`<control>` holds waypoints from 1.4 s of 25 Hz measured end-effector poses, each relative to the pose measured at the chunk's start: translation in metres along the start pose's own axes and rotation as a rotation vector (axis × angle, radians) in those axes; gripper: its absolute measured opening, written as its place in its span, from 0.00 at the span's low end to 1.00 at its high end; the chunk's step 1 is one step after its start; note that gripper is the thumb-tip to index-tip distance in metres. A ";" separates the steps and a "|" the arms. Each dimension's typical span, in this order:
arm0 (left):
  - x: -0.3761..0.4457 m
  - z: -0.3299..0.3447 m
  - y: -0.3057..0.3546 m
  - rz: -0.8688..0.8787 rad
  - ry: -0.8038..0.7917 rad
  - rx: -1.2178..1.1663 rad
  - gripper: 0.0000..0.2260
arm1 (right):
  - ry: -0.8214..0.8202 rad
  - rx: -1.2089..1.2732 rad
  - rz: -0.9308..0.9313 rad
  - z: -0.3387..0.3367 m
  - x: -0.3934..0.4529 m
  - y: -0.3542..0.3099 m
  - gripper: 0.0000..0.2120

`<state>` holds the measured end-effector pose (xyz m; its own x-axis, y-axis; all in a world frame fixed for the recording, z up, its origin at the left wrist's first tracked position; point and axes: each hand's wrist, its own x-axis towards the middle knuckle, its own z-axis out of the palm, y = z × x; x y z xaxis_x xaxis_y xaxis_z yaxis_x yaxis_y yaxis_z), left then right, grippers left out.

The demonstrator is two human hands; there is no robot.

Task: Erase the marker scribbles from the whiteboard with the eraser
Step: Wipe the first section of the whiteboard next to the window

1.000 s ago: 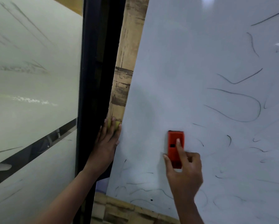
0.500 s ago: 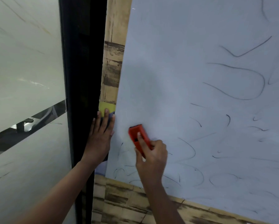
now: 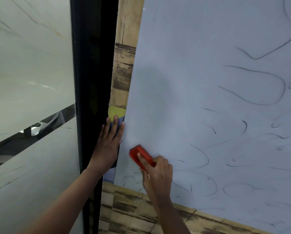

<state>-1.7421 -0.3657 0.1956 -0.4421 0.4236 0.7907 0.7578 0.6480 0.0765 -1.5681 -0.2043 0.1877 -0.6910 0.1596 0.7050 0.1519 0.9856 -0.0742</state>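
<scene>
A large whiteboard (image 3: 200,81) leans against a wooden wall and fills the right side of the view. Black marker scribbles (image 3: 252,85) cover its right and lower parts; the upper left area is wiped and faintly smudged. My right hand (image 3: 158,174) grips a red eraser (image 3: 140,155) and presses it flat on the board near the lower left corner, tilted up to the left. My left hand (image 3: 110,142) lies flat with fingers spread against the board's left edge, holding nothing.
A black vertical frame (image 3: 92,98) stands left of the board, with frosted glass panels (image 3: 31,73) beyond it. Wood-patterned wall (image 3: 122,65) shows between frame and board, with a yellow patch (image 3: 116,111) above my left hand. A wood-patterned surface (image 3: 133,213) lies below the board.
My right hand has carried the eraser from the board's middle down and left towards the lower left corner, tilting it. My left hand has stayed on the board's left edge.
</scene>
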 end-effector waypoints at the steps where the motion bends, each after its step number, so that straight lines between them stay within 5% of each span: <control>1: 0.000 0.000 0.000 0.003 0.003 0.003 0.27 | 0.042 0.009 0.045 -0.008 0.002 0.007 0.34; 7: 0.002 0.000 0.002 0.009 0.037 -0.026 0.31 | 0.195 0.139 0.260 -0.016 -0.035 0.046 0.33; 14: 0.000 0.002 0.004 0.002 0.028 -0.034 0.32 | 0.189 0.245 0.242 -0.002 -0.025 0.030 0.31; 18: 0.000 0.003 0.004 -0.009 0.035 -0.058 0.33 | 0.002 0.163 0.091 0.014 -0.010 -0.003 0.32; 25: -0.002 0.001 0.000 0.025 0.033 -0.083 0.32 | -0.331 -0.058 -0.172 0.085 -0.073 -0.007 0.13; 28: -0.001 0.001 0.000 0.030 0.028 -0.071 0.31 | -0.387 -0.044 -0.200 0.088 -0.081 0.004 0.20; 30: -0.001 0.002 0.000 0.035 0.032 -0.063 0.31 | -0.326 -0.016 -0.183 0.076 -0.073 0.006 0.28; 35: -0.003 0.003 0.001 0.038 0.031 -0.029 0.31 | -0.047 0.030 -0.011 0.033 -0.034 0.008 0.29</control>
<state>-1.7417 -0.3645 0.1916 -0.3981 0.4275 0.8116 0.7876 0.6129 0.0634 -1.5670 -0.2001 0.1395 -0.7249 0.1506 0.6722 0.1233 0.9884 -0.0886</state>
